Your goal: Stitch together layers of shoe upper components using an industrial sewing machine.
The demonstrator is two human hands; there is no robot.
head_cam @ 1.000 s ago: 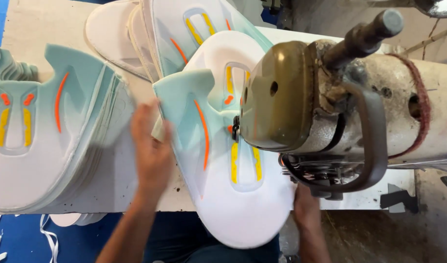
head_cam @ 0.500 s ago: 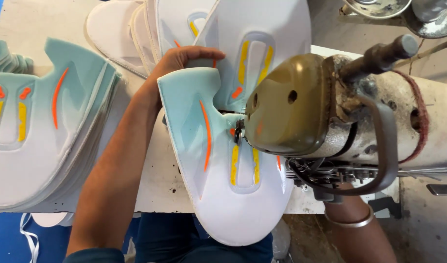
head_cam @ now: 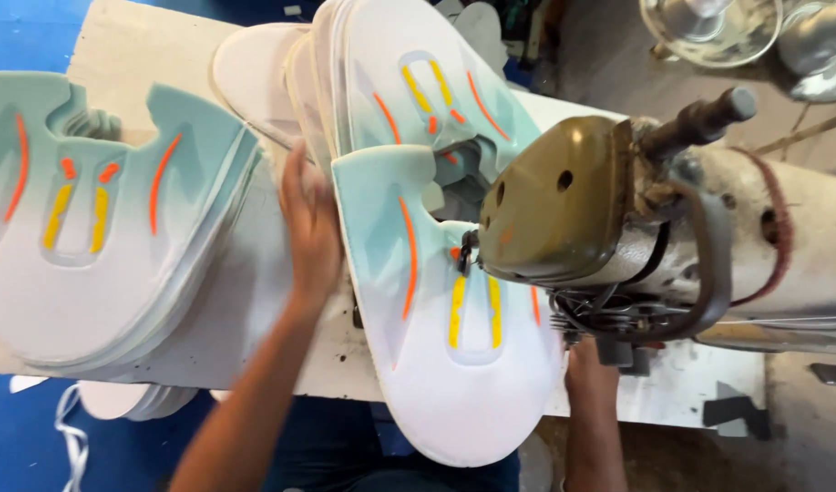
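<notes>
1. Shoe upper panel (head_cam: pixel 436 328), mint at the far end fading to white near me, with orange and yellow stripes, lies flat on the pale work table (head_cam: pixel 254 310) and runs under the head of the sewing machine (head_cam: pixel 564 200).
2. My left hand (head_cam: pixel 313 232) is open, fingers stretched out and pointing away from me, pressed along the panel's left edge near its mint end.
3. My right hand (head_cam: pixel 593 369) sits at the panel's right edge, just under the machine head; most of it is hidden there, so I cannot tell whether it grips or lies flat.
4. Beyond the panel, a stack of like panels (head_cam: pixel 409 82) leans at the table's far side, touching the panel's mint end.
5. To my left, a second pile of the same panels (head_cam: pixel 99 228) lies flat on the table, near my left hand but apart from it.
6. Blue floor (head_cam: pixel 17 437) shows below the table's near edge.
</notes>
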